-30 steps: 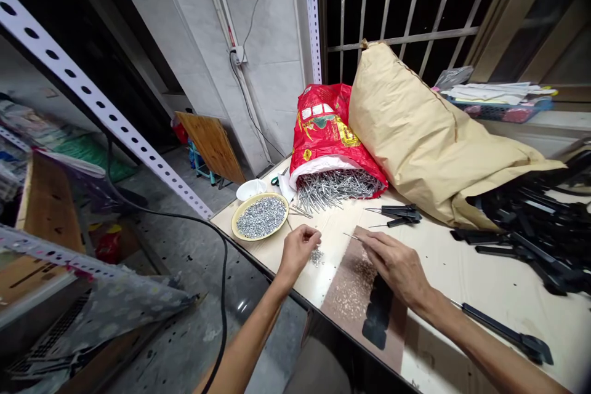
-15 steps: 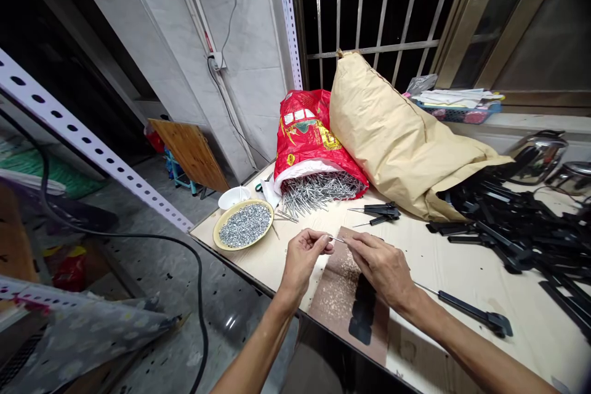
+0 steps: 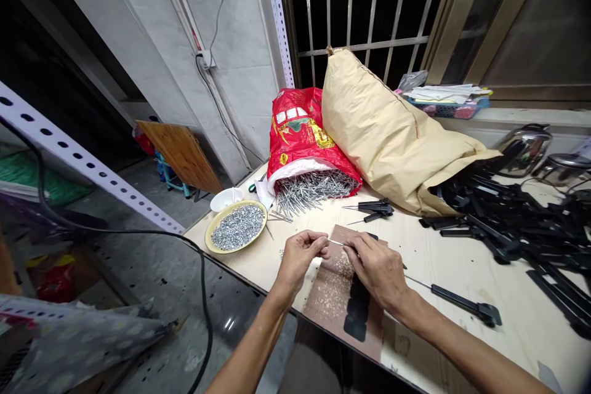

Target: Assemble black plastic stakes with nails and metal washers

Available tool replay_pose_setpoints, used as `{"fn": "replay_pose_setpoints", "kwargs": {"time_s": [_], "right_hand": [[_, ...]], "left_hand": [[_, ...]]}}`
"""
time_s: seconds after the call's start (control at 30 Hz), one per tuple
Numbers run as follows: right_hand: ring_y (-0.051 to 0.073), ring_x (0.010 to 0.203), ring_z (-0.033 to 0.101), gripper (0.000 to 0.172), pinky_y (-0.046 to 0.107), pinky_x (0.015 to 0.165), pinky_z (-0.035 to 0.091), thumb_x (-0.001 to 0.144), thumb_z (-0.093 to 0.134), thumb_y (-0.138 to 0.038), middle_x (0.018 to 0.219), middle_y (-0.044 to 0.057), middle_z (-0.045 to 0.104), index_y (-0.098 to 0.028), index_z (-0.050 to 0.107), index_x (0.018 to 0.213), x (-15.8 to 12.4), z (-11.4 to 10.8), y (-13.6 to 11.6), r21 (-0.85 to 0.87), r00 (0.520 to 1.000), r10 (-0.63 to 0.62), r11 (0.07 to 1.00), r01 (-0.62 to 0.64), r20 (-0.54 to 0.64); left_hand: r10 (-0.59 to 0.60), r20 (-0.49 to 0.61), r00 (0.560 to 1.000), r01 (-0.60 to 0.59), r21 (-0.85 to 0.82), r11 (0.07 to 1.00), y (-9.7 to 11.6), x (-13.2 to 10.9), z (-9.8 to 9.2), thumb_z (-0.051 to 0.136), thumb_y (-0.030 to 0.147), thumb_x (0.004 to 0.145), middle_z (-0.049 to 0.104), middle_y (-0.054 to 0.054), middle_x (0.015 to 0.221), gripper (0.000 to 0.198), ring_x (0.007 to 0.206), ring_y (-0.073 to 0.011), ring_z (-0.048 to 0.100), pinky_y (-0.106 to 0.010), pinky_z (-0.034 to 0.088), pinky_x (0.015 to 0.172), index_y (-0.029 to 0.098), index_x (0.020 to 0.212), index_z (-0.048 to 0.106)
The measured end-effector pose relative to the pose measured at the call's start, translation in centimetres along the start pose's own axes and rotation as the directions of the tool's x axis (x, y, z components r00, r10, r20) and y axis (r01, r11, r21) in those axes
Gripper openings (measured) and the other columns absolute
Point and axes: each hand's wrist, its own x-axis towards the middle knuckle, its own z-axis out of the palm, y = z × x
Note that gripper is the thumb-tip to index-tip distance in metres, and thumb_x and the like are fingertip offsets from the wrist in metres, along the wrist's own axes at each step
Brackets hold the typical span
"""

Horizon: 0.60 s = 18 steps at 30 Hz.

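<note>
Between my two hands runs a thin metal rod (image 3: 336,242). My left hand (image 3: 301,260) pinches its left end between thumb and fingertips; any small part there is too small to make out. Closed around the right end is my right hand (image 3: 376,268), which hides the rest of it. Both hands are over a brown board (image 3: 323,305) scattered with pale crumbs and bearing a black patch (image 3: 357,314). Right of my right hand lies a black-handled tool (image 3: 462,301) with a thin metal shaft. Several similar black-handled pieces (image 3: 376,208) lie behind the hands.
A yellow bowl (image 3: 207,240) of small silvery metal pieces stands left, beside a white bowl (image 3: 226,199). Thin metal rods (image 3: 305,191) spill from a red bag (image 3: 295,129). A large paper sack (image 3: 388,135) leans beside it, with piled black parts (image 3: 503,215) at its mouth.
The view has shifted slightly, so the scene sits a little further left. Both hands keep their grip on the rod, and my right hand's fingers have curled a bit more.
</note>
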Motion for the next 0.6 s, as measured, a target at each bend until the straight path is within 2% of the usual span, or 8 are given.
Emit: {"fn": "replay_pose_setpoints", "kwargs": {"time_s": [0.17, 0.33, 0.5, 0.6], "right_hand": [[0.015, 0.067, 0.053, 0.023, 0.029, 0.062, 0.030, 0.092, 0.043, -0.024, 0.074, 0.003, 0.060, -0.018, 0.059, 0.077, -0.3, 0.7, 0.1, -0.116, 0.998, -0.046, 0.992, 0.042, -0.033], [0.015, 0.068, 0.051, 0.020, 0.030, 0.063, 0.027, 0.092, 0.045, -0.025, 0.073, 0.002, 0.060, -0.020, 0.060, 0.081, -0.3, 1.1, 0.4, -0.137, 0.995, -0.097, 0.986, 0.091, -0.035], [0.015, 0.065, 0.048, 0.023, 0.030, 0.062, 0.025, 0.093, 0.045, -0.025, 0.066, 0.002, 0.058, -0.019, 0.059, 0.076, -0.5, 1.3, 0.8, -0.153, 0.990, -0.129, 0.981, 0.119, -0.059], [0.014, 0.066, 0.049, 0.020, 0.030, 0.061, 0.026, 0.093, 0.044, -0.022, 0.070, 0.002, 0.059, -0.019, 0.060, 0.080, -0.7, 1.3, 0.9, -0.131, 0.987, -0.146, 0.982, 0.136, -0.069]], "left_hand": [[-0.024, 0.020, 1.000, 0.025, -0.020, 0.999, -0.5, 0.3, 0.1, 0.072, 0.032, 0.069, 0.061, -0.001, 0.062, 0.028, 0.053, -0.0097, 0.057, -0.023, 0.049, 0.056, 0.008, 0.081, 0.065], [-0.050, 0.033, 0.998, 0.051, -0.048, 0.998, -0.9, 0.4, 0.3, 0.073, 0.031, 0.069, 0.060, 0.000, 0.061, 0.028, 0.052, -0.0089, 0.056, -0.022, 0.049, 0.056, 0.008, 0.081, 0.064], [-0.066, 0.036, 0.997, 0.067, -0.039, 0.997, -0.9, 0.4, 0.4, 0.074, 0.031, 0.067, 0.060, -0.001, 0.061, 0.028, 0.052, -0.0091, 0.056, -0.022, 0.049, 0.056, 0.008, 0.079, 0.064], [-0.071, 0.047, 0.996, 0.073, -0.037, 0.997, -1.0, 0.5, 0.5, 0.074, 0.030, 0.068, 0.060, 0.000, 0.061, 0.026, 0.053, -0.0090, 0.056, -0.022, 0.049, 0.056, 0.008, 0.079, 0.065]]}}
